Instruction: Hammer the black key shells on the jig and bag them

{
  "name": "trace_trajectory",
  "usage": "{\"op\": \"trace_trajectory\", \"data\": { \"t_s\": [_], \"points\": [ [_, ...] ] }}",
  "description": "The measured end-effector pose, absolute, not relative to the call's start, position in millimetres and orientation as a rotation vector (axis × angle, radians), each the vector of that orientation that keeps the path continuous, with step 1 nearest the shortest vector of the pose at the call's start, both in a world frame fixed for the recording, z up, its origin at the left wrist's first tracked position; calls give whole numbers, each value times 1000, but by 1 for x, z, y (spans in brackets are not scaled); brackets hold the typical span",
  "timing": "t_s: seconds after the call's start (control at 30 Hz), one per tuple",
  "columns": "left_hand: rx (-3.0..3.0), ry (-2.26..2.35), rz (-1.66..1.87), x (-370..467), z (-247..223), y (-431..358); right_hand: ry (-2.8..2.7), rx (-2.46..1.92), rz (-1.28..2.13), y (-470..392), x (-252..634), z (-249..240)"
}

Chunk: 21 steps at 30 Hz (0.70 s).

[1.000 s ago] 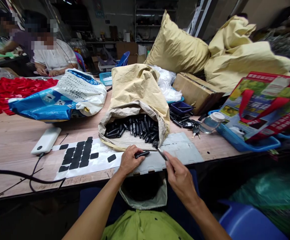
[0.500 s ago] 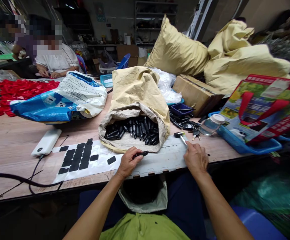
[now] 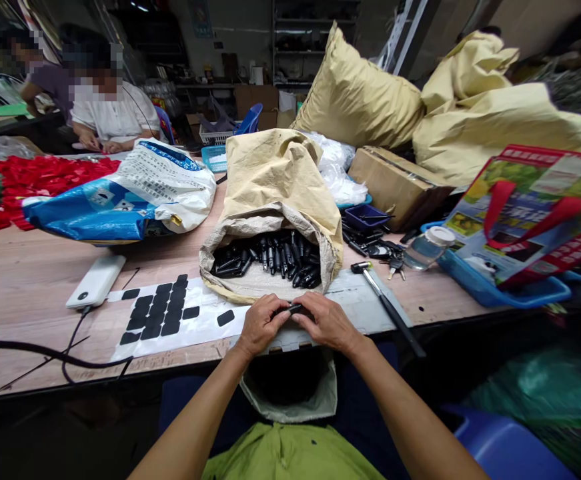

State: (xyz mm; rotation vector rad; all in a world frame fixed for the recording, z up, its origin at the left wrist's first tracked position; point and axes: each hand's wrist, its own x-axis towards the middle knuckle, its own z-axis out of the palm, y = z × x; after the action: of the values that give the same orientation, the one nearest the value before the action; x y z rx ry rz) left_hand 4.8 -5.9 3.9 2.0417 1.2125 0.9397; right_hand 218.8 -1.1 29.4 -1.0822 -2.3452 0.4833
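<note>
Bridging the small gap between both hands, a black piece (image 3: 295, 309) is held above the front part of a grey board (image 3: 353, 303), which is laid at the near edge of the tabletop (image 3: 15, 280). By the left hand (image 3: 264, 325) one end is gripped, its fingers curled closely and its thumb pressed from the near side. By the right hand (image 3: 326, 321) the other end is pinched between thumb and fingers, which are almost brought against those of the left. Most of the piece is covered by the fingers, so its details cannot be told.

To the right of the right hand, apart from it, a hammer (image 3: 394, 312) is laid slantwise across the board, its head pointed away and its handle end stuck out past the edge. Just beyond the hands, a beige sack (image 3: 270, 167) is laid with its mouth turned toward them, and many similar black parts (image 3: 297, 257) are heaped inside.

To the left of the left hand, a white sheet (image 3: 200, 333) is spread, with black patches (image 3: 171, 307) set on it, mostly in rows. Beyond the hammer, keys (image 3: 395, 267) are placed just beside a clear jar (image 3: 427, 250). Under the edge, below the hands, a pale bag (image 3: 315, 407) is held open.
</note>
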Motion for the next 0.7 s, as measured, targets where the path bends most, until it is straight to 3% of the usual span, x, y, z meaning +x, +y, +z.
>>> {"op": "trace_trajectory", "data": {
  "t_s": [0.7],
  "points": [
    [2397, 1456, 830, 12, 3, -14, -2259, -1042, 395, 1, 201, 11]
  ]
}}
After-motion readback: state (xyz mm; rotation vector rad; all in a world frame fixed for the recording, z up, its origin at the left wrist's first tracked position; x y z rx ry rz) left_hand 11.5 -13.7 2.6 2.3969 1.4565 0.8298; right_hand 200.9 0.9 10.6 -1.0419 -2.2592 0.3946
